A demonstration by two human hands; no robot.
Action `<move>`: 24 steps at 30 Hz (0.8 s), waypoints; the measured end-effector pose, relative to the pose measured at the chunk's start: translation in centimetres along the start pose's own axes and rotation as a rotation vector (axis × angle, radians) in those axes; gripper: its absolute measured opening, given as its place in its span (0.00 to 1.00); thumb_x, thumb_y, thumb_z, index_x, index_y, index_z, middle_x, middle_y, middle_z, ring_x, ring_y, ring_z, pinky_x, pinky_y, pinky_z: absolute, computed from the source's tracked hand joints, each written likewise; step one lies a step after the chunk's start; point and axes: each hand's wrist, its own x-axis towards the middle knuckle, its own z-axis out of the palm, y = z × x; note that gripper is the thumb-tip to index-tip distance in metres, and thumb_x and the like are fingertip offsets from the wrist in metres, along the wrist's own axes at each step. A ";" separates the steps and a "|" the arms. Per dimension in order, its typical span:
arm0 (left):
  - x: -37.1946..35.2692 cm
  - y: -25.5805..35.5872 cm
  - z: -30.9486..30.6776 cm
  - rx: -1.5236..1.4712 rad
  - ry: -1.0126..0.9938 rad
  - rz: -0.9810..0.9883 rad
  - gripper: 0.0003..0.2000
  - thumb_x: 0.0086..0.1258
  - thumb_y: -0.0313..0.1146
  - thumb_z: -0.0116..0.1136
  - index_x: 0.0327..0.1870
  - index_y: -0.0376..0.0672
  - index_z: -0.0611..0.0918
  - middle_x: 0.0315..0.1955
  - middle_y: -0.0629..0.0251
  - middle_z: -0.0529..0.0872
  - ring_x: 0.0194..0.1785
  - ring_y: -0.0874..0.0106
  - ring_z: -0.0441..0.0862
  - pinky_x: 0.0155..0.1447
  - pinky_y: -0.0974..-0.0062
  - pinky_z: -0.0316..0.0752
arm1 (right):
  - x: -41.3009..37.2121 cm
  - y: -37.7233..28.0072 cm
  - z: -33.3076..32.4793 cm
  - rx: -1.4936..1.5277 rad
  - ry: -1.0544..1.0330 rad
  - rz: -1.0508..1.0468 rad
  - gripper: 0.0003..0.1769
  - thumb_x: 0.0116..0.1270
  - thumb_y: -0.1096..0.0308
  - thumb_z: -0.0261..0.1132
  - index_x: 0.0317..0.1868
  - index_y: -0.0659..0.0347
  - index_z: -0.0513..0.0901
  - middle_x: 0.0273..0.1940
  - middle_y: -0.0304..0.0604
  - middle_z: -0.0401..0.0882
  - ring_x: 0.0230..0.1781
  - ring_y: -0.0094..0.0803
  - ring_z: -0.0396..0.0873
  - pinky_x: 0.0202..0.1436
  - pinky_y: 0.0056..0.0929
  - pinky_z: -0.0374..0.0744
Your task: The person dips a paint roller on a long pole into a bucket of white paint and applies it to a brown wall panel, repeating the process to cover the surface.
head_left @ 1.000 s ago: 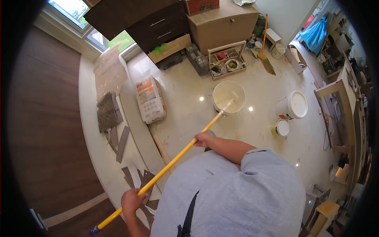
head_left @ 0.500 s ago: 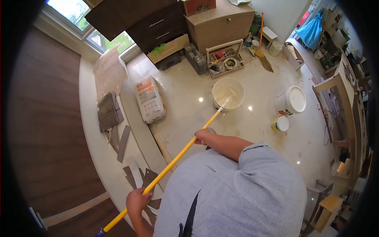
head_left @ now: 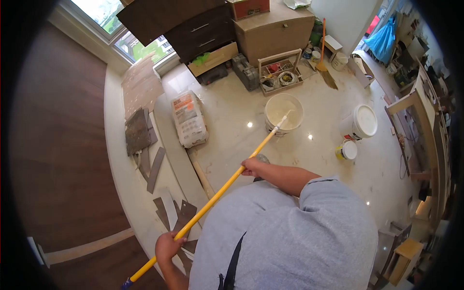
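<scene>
A long yellow pole (head_left: 217,197) runs diagonally across my front, with a paint roller frame (head_left: 288,115) at its far end. That end reaches into a white bucket (head_left: 268,126) of pale cream paint, and the roller sleeve is hard to make out there. My left hand (head_left: 167,245) is closed around the lower part of the pole, beside my left hip. Farther up, my right hand (head_left: 250,167) grips the pole in front of my body. The pole's dark blue near end (head_left: 127,283) sticks out past my left hand.
A printed sack (head_left: 190,119) stands left of the bucket. Behind it are a wooden tool tray (head_left: 281,77), a black case (head_left: 245,72) and a broom (head_left: 325,67). A lidded pail (head_left: 358,122) and a small tub (head_left: 346,150) stand right. Board offcuts (head_left: 155,169) lie left.
The view has shifted slightly, so the room sits a little farther right. The white roller sleeve seen in the bucket before now hardly shows; the frame remains over the paint. Both hands keep their grip.
</scene>
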 end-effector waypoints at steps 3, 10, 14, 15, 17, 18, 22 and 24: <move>0.9 2.9 2.1 0.026 0.110 0.044 0.20 0.61 0.49 0.74 0.50 0.48 0.91 0.36 0.53 0.91 0.44 0.53 0.88 0.50 0.56 0.81 | 2.7 0.1 -0.9 -0.015 0.122 -0.020 0.16 0.75 0.70 0.62 0.58 0.69 0.74 0.47 0.55 0.84 0.39 0.46 0.90 0.42 0.39 0.93; -1.9 0.1 0.6 -0.003 0.147 0.008 0.19 0.61 0.49 0.73 0.50 0.52 0.91 0.38 0.54 0.91 0.45 0.53 0.88 0.51 0.56 0.81 | 0.7 1.1 0.1 0.062 -0.043 -0.044 0.16 0.75 0.71 0.60 0.59 0.70 0.72 0.48 0.55 0.83 0.43 0.47 0.89 0.47 0.41 0.93; -1.8 2.0 0.4 0.099 0.290 0.049 0.18 0.62 0.47 0.73 0.52 0.53 0.91 0.39 0.56 0.92 0.45 0.54 0.89 0.52 0.56 0.82 | 3.1 -0.2 1.3 0.036 0.012 -0.079 0.15 0.75 0.71 0.59 0.58 0.69 0.73 0.51 0.56 0.82 0.46 0.46 0.88 0.48 0.41 0.93; -2.5 1.6 -0.2 0.092 0.305 0.038 0.19 0.61 0.47 0.73 0.52 0.52 0.91 0.39 0.56 0.92 0.45 0.55 0.89 0.52 0.56 0.82 | 2.2 -0.1 1.9 0.026 -0.024 -0.097 0.15 0.75 0.71 0.59 0.58 0.68 0.73 0.51 0.56 0.82 0.46 0.46 0.88 0.48 0.41 0.93; -2.9 0.2 -0.5 0.041 0.304 -0.010 0.20 0.60 0.46 0.75 0.52 0.52 0.91 0.39 0.56 0.92 0.46 0.55 0.89 0.53 0.57 0.82 | 1.2 -0.3 2.7 0.031 -0.078 -0.103 0.15 0.75 0.71 0.59 0.58 0.68 0.73 0.51 0.55 0.82 0.46 0.45 0.88 0.48 0.40 0.93; -2.9 -0.7 -0.5 -0.001 0.287 -0.045 0.20 0.59 0.46 0.76 0.52 0.51 0.91 0.39 0.56 0.92 0.46 0.55 0.89 0.53 0.57 0.82 | 0.9 0.0 3.2 0.051 -0.094 -0.092 0.15 0.75 0.71 0.59 0.58 0.68 0.73 0.50 0.55 0.82 0.45 0.45 0.88 0.48 0.40 0.93; -2.8 -0.7 0.4 -0.012 0.326 -0.014 0.22 0.56 0.44 0.79 0.52 0.50 0.92 0.39 0.56 0.92 0.45 0.56 0.89 0.54 0.59 0.82 | 0.3 0.7 4.2 0.076 0.010 -0.085 0.13 0.76 0.71 0.59 0.55 0.67 0.74 0.49 0.55 0.82 0.45 0.45 0.88 0.48 0.39 0.93; -3.4 -1.2 -0.1 0.012 0.311 -0.021 0.22 0.56 0.44 0.78 0.52 0.50 0.92 0.39 0.56 0.92 0.45 0.56 0.89 0.54 0.59 0.82 | -0.3 1.6 3.9 0.065 -0.037 -0.071 0.13 0.75 0.72 0.59 0.56 0.68 0.74 0.49 0.55 0.82 0.45 0.46 0.88 0.48 0.40 0.93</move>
